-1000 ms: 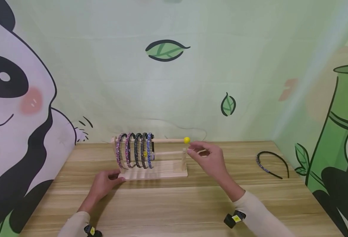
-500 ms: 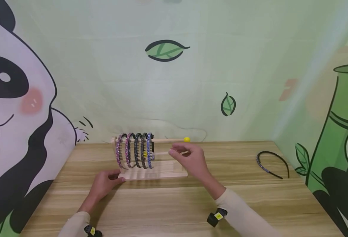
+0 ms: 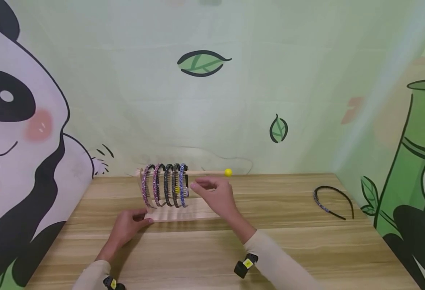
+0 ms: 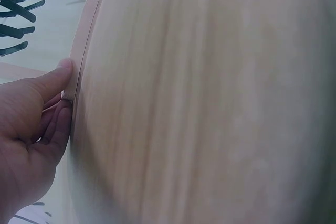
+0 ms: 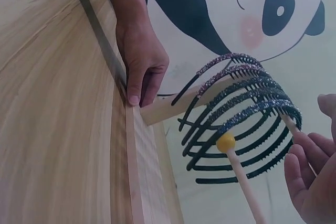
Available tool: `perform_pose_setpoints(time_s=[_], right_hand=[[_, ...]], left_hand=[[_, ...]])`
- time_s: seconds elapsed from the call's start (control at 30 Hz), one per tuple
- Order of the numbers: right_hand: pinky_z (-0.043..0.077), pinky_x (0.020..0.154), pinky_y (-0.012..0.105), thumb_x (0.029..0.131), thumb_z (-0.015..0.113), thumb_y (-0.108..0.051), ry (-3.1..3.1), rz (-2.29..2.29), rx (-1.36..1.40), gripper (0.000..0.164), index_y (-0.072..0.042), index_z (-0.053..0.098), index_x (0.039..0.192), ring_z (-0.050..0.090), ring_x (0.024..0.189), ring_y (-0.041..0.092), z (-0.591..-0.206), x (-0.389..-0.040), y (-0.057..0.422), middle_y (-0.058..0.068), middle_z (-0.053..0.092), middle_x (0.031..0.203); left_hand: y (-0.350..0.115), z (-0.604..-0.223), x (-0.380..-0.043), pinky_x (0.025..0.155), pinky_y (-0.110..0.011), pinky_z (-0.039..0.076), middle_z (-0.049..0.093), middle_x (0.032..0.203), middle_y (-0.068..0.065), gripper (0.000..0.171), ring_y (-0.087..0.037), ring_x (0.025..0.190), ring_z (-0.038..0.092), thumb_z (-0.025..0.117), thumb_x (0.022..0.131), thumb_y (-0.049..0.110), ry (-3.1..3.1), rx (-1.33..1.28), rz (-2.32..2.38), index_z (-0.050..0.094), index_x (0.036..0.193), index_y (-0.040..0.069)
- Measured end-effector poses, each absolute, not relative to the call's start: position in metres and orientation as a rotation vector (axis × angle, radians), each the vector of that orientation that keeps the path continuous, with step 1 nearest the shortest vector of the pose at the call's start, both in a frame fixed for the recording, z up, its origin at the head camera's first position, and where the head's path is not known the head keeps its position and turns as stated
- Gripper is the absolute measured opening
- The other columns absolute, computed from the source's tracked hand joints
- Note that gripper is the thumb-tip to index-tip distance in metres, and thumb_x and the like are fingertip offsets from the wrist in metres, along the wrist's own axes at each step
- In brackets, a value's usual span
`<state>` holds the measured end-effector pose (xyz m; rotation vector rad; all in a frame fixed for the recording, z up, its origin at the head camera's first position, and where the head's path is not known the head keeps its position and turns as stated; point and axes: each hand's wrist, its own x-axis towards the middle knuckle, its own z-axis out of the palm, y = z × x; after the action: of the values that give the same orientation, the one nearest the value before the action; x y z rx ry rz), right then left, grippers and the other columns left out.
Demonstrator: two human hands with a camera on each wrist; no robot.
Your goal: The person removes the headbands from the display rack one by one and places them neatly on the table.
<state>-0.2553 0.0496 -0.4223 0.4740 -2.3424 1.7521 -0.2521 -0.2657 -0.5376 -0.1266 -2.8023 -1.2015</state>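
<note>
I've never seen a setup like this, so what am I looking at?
No machine here, just a person working bare-handed. The wide picture comes from a camera on their head; the other two come from the black wrist cameras. On the table stands a wooden rack bearing five glittery headbands; another headband lies off to the right. The left hand pinches the rack's corner. The right hand is beside the rack's blue headband, thumb and fingers apart, so it doesn't seem to grip anything.
</note>
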Motion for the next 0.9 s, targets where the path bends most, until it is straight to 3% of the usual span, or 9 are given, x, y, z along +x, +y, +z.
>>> perform_pose_setpoints(time_s=[0.2,0.9], right_hand=[[0.060,0.078,0.030,0.090,0.078,-0.043,-2.358,1.845,0.469,0.039,-0.014,0.078,0.115,0.071,0.096,0.013,-0.424,-0.257,0.036,-0.001,0.077,0.109],[0.059,0.078,0.033,0.089,0.081,-0.038,-2.347,2.038,0.307,0.033,-0.012,0.078,0.109,0.070,0.092,0.014,-0.420,-0.261,0.013,0.002,0.077,0.103]], left_hand=[[-0.266,-0.539,-0.252,0.099,-0.052,0.053,0.069,0.126,-0.023,0.049,-0.039,0.118,0.066,0.081,0.090,0.024,-2.817,-0.112,-1.197,0.068,0.127,-0.005],[-0.265,-0.536,-0.250,0.098,-0.052,0.054,0.070,0.125,-0.022,0.049,-0.037,0.118,0.066,0.081,0.090,0.026,-2.816,-0.116,-1.185,0.068,0.127,-0.004]])
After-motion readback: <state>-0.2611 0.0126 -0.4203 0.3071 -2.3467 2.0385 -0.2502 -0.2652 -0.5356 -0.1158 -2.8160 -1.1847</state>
